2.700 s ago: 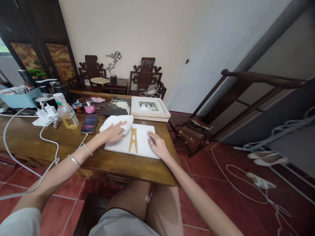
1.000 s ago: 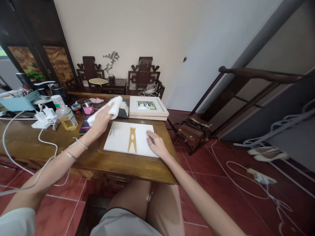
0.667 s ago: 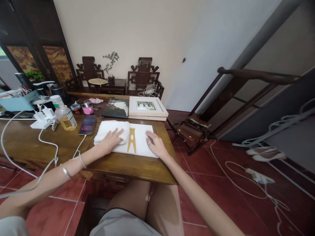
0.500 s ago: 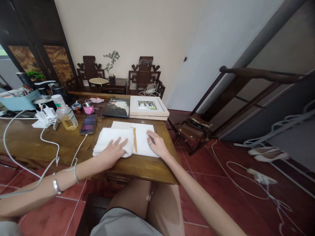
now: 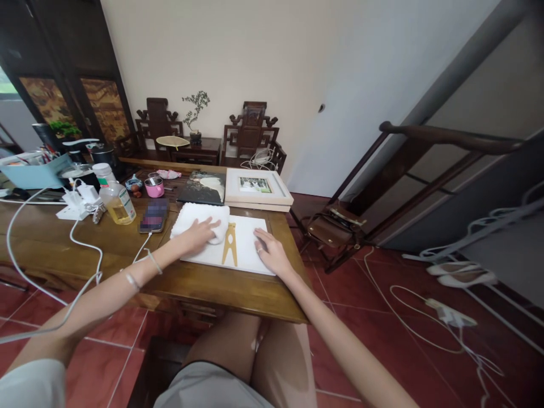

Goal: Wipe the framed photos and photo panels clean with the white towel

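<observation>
My left hand (image 5: 203, 234) lies on a folded white cloth (image 5: 196, 213), its fingers spread and pressing down on it. Under the cloth is a flat white board (image 5: 249, 238) with a gold clothespin-shaped figure (image 5: 230, 246) on it. The cloth covers the board's upper left part. At the board's right side, my right hand (image 5: 271, 252) rests with its fingers stretched out on the white surface, wearing a ring.
Behind the board lie a dark picture panel (image 5: 202, 188) and stacked white picture frames (image 5: 258, 187). To the left are a phone (image 5: 153, 215) on a cable, a bottle of yellow liquid (image 5: 117, 203), a pink cup (image 5: 154, 186) and a power strip (image 5: 76, 209). A chair (image 5: 361, 187) stands right.
My left hand has slid the cloth up and away from me on the board, uncovering the whole gold figure and the board's lower left. My right hand stays in place.
</observation>
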`<control>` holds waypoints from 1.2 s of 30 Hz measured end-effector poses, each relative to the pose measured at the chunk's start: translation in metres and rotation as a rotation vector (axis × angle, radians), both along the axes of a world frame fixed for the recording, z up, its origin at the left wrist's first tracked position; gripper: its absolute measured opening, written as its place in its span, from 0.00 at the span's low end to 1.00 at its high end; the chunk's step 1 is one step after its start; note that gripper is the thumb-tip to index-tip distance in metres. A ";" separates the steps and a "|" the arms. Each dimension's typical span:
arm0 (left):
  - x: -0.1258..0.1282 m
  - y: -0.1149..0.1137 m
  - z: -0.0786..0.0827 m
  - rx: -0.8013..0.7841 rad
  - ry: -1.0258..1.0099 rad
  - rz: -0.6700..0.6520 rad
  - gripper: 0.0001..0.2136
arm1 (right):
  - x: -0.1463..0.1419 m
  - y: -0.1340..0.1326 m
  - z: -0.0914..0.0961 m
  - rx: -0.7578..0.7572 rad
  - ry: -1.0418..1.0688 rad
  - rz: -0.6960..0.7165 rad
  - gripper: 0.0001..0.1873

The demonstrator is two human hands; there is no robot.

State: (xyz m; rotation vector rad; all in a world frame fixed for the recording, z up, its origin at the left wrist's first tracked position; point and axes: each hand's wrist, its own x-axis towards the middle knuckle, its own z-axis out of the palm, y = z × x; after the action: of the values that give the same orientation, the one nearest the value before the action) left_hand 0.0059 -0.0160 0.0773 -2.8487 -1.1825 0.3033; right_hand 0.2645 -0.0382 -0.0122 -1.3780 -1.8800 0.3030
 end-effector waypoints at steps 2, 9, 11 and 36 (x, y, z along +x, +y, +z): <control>-0.002 -0.033 0.001 -0.011 0.017 -0.017 0.24 | 0.000 0.000 0.000 0.001 0.016 0.004 0.20; -0.017 -0.103 0.004 -0.036 0.014 -0.052 0.23 | 0.000 0.000 -0.001 0.003 0.035 0.008 0.20; -0.014 -0.086 0.005 -0.061 0.010 -0.028 0.24 | 0.000 0.000 0.000 -0.001 0.024 0.006 0.20; 0.004 -0.085 0.028 -0.183 0.100 0.045 0.24 | -0.001 -0.001 0.004 -0.017 -0.015 0.008 0.21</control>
State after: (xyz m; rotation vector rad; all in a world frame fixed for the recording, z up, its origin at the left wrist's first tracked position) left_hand 0.0098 -0.1008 0.1049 -2.9207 -1.2628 0.5772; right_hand 0.2630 -0.0394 -0.0082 -1.3882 -1.8994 0.3148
